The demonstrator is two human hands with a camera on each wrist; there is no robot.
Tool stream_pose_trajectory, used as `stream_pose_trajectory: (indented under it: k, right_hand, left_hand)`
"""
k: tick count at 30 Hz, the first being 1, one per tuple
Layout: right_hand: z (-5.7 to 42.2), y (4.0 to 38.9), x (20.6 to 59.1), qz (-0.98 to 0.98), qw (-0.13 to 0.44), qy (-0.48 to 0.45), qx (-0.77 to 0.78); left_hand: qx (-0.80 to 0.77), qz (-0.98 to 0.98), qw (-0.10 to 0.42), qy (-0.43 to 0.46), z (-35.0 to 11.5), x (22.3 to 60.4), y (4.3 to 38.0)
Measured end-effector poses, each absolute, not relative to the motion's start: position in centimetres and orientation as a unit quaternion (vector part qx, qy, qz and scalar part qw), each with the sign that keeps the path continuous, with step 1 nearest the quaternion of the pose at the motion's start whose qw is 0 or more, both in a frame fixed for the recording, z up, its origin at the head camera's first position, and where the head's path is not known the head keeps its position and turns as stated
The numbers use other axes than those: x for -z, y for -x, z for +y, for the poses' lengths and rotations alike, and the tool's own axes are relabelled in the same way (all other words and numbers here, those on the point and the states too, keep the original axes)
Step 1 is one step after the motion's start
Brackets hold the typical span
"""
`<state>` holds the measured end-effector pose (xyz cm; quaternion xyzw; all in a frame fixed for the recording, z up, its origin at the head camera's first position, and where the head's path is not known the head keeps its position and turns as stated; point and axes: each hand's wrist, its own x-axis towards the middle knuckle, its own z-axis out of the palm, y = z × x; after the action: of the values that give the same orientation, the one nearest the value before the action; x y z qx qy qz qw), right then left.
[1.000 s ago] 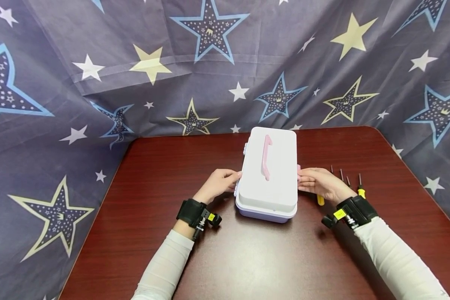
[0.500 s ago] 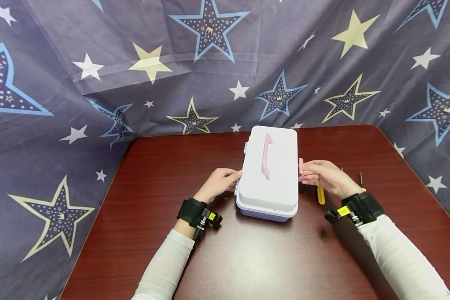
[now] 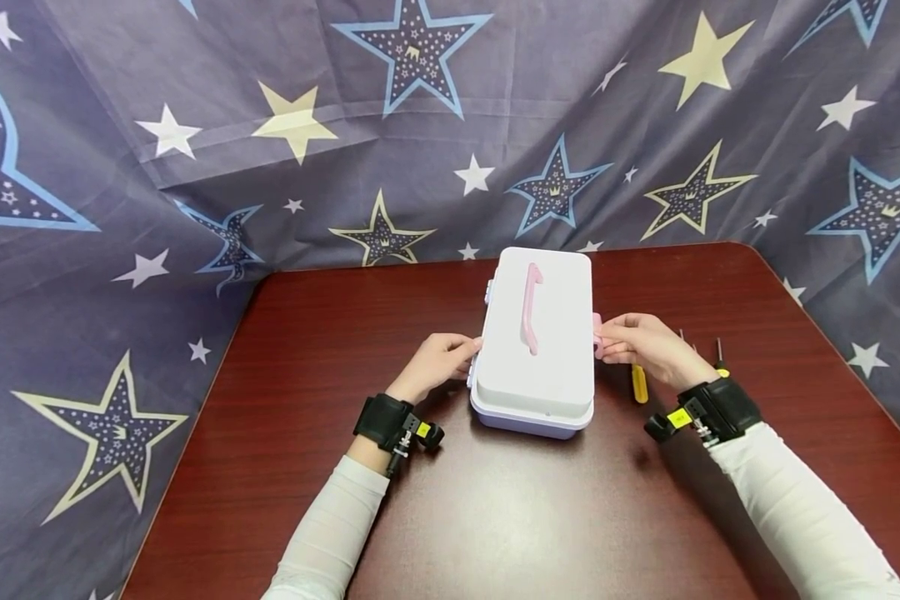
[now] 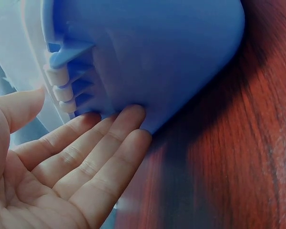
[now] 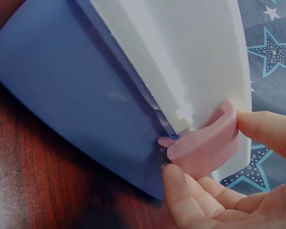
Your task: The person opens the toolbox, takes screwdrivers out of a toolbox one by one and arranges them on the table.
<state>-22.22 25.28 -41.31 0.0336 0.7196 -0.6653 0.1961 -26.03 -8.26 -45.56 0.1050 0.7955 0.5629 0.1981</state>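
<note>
A storage box with a white lid and a blue-violet base stands on the table, lid down. A pink carry handle lies along its top. At the box's left side is my left hand; in the left wrist view its nearly straight fingertips rest against the base below the white hinge. On the opposite side my right hand pinches the pink latch between thumb and fingers. The latch is tilted out from the lid's edge in the right wrist view.
Right of the box, partly behind my right hand, lie several screwdrivers, one with a yellow handle and another with a dark shaft. The dark red table meets a star-patterned cloth at the back and sides.
My right hand has shifted slightly up and away with the pink latch, which swung outward from the box side. My left hand stays at the hinge side, and the box stands in place.
</note>
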Motion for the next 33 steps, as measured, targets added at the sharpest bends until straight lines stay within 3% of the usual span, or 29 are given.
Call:
stream_pose_trajectory:
  k: [8,17,20,33]
  right_hand:
    - [25.2,22.2,42.0,0.726,0.188,-0.035,0.66]
    - [25.4,22.5,43.8,0.664,0.223,-0.052,0.712]
    - [25.4,22.6,44.4,0.626,0.227,-0.052,0.744]
    - [25.1,22.7,45.4,0.56,0.24,-0.049,0.791]
  left_hand:
    - [-0.563,0.796,0.198,-0.106,-8.2,45.8,26.3]
    - [-0.563,0.791,0.215,-0.101,-7.9,43.5,25.1]
    - [-0.567,0.788,0.219,-0.1,-8.0,44.6,25.8]
    - [-0.559,0.8,0.189,-0.11,-8.3,45.4,26.1]
